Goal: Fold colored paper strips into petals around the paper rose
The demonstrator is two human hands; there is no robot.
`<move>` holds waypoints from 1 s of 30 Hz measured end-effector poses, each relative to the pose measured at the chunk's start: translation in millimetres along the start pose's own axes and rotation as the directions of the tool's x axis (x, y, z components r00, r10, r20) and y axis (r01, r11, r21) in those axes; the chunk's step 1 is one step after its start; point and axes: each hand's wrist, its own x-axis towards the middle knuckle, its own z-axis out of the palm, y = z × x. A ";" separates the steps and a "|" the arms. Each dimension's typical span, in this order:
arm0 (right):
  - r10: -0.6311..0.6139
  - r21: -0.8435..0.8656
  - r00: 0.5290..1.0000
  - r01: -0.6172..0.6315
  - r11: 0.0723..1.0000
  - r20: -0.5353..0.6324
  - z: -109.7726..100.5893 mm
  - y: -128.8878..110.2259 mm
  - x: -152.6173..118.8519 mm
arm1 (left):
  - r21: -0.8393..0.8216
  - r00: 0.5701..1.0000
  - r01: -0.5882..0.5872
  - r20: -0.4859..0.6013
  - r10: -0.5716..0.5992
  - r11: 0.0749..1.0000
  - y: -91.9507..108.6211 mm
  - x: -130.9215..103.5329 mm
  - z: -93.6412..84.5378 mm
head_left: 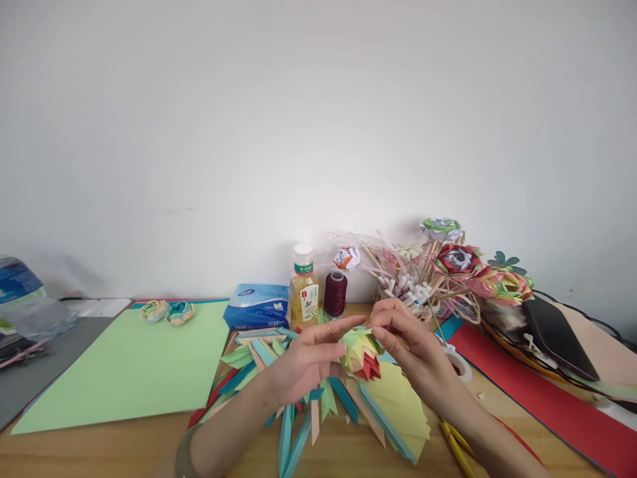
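A folded paper flower (362, 355), yellow-green outside with red tips, is held up over the table between both hands. My left hand (313, 355) is closed around its left side, with the index finger stretched over the top and a ring on one finger. On the upper right edge, my right hand (405, 335) pinches a green paper petal between thumb and fingers. Beneath the hands lie folded strips (293, 431) in blue, green, red and peach. A stack of yellow paper pieces (405, 411) lies under my right forearm.
Large green sheets (134, 365) cover the left side, with two small paper rings (154, 311) on them. Behind stand a tissue pack (257, 307), a bottle (304, 285) and a thread spool (335, 294). Paper flowers (458, 259), red paper (547, 398), tape (458, 364) and yellow-handled scissors (455, 448) are right.
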 end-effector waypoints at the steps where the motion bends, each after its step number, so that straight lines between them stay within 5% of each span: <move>1: -0.008 -0.008 1.000 0.008 1.000 -0.016 0.1 1.2 -0.3 | -0.001 0.999 0.021 0.030 -0.021 1.000 -0.4 0.6 -1.1; 6: -0.038 -0.046 0.999 0.037 0.998 -0.018 0.4 1.4 -1.6 | 0.038 0.986 0.114 0.117 -0.118 0.993 -5.6 2.3 -2.6; 14: -0.033 -0.032 0.998 0.034 0.999 0.046 -1.1 -4.5 -1.4 | 0.011 0.995 0.095 -0.007 -0.095 0.995 -1.8 0.5 1.5; 21: 0.069 -0.010 0.962 -0.069 0.998 0.265 -4.0 -5.8 -0.7 | 0.076 0.985 0.120 -0.134 -0.109 0.990 1.2 2.1 4.4; 23: 0.054 -0.007 0.972 -0.054 0.999 0.230 -3.4 -3.7 0.1 | 0.109 0.975 0.111 -0.205 -0.086 0.988 -0.2 2.6 5.6; 27: 0.075 -0.078 0.997 -0.077 0.994 -0.024 -1.9 -2.9 1.7 | 0.221 0.960 -0.018 -0.270 0.079 0.975 -2.1 2.0 8.8; 30: 0.177 -0.112 0.984 -0.176 0.978 -0.004 -0.1 -6.1 1.7 | 0.318 0.951 -0.096 -0.252 0.182 0.943 -2.0 -0.2 10.6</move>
